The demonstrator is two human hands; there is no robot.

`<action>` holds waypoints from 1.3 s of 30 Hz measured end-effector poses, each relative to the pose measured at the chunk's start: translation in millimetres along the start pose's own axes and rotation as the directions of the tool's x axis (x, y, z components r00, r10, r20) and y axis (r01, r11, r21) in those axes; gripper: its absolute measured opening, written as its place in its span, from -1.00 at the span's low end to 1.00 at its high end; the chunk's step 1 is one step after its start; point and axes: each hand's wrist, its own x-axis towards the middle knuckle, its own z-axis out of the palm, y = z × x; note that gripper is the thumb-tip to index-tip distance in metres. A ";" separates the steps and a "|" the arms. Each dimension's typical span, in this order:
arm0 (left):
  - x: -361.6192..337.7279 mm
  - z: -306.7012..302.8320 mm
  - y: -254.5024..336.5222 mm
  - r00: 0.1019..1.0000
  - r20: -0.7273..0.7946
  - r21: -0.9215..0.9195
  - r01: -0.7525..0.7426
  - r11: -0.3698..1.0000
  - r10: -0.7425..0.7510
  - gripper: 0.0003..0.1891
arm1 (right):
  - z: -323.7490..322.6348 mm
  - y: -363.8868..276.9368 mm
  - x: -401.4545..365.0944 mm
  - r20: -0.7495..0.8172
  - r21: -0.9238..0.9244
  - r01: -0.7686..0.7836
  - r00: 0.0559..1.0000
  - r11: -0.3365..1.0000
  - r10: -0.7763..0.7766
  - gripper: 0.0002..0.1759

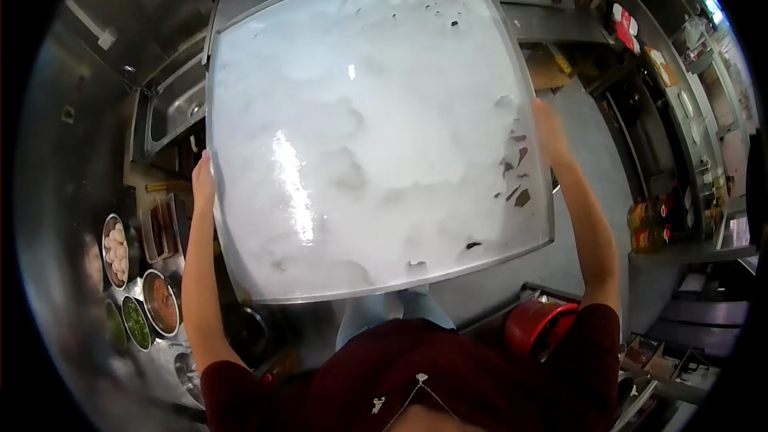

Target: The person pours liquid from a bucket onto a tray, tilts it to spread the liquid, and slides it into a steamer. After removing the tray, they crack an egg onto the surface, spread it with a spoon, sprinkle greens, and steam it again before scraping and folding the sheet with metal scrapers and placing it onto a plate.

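A large square metal tray [550,220] fills the middle of the head view. A wet, shiny white layer [400,144] like thin batter covers its bottom, with small dark gaps near the far edge and the right side. My left hand [203,180] grips the tray's left side, its fingers mostly hidden behind the rim. On the opposite side my right hand [550,128] is closed at the right rim, slightly blurred. The tray is held up in front of my body, above the floor.
A sink [178,112] is at the left. Below it stand bowls of pale round pieces [116,252], chopped greens [136,322] and reddish sauce [162,304]. A red bucket [532,324] stands lower right. Bottles [648,238] and shelving line the right side.
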 end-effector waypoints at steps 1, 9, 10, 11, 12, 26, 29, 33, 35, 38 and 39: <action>-0.5 9.0 -8.1 0.992 -0.129 0.224 0.015 0.974 0.014 -0.46 | -2.6 -5.8 -6.5 0.004 0.005 -0.118 0.993 0.993 0.118 -0.62; -13.2 54.8 -76.4 0.990 0.020 0.099 0.135 0.986 -0.138 -0.44 | -28.3 -7.2 -12.6 -0.062 -0.264 -0.138 0.990 0.954 0.126 -0.54; -16.0 60.5 -97.7 0.994 -0.009 0.201 0.113 0.973 -0.113 -0.45 | -23.9 -22.8 -21.0 -0.094 -0.327 -0.179 0.983 0.928 0.157 -0.51; -14.4 68.2 -128.6 0.990 -0.059 0.229 0.140 0.963 -0.130 -0.42 | -29.0 -19.3 -17.5 -0.054 -0.289 -0.194 0.981 0.938 0.186 -0.53; -19.6 82.5 -140.6 0.993 -0.096 0.354 0.094 0.931 -0.064 -0.42 | -41.0 -16.5 -7.3 -0.018 -0.250 -0.205 0.978 0.946 0.208 -0.55; -42.3 106.6 -140.8 0.957 0.111 -0.181 0.285 0.941 -0.268 -0.40 | -61.3 -5.0 -10.5 0.047 -0.263 -0.151 0.985 0.953 0.169 -0.50; -41.5 105.3 -179.7 0.979 0.038 -0.001 0.202 0.979 -0.202 -0.43 | -63.3 -8.8 -5.3 0.024 -0.315 -0.120 0.991 0.942 0.134 -0.51; -49.7 110.9 -169.0 0.961 0.115 -0.087 0.262 0.961 -0.251 -0.42 | -63.7 -21.8 -11.1 0.014 -0.327 -0.277 0.955 0.903 0.298 -0.48; -51.7 107.5 -158.3 0.928 0.165 -0.139 0.357 0.924 -0.334 -0.40 | -69.4 -5.4 -4.6 0.013 -0.296 -0.281 0.954 0.913 0.298 -0.47; -45.3 99.0 -181.9 0.987 -0.019 0.143 0.161 0.977 -0.160 -0.40 | -69.1 14.3 0.5 0.046 -0.298 -0.282 0.950 0.912 0.309 -0.48; -43.1 96.9 -168.5 0.975 -0.019 0.188 0.219 0.957 -0.220 -0.40 | -68.2 23.7 -0.8 -0.016 -0.331 -0.293 0.952 0.897 0.305 -0.49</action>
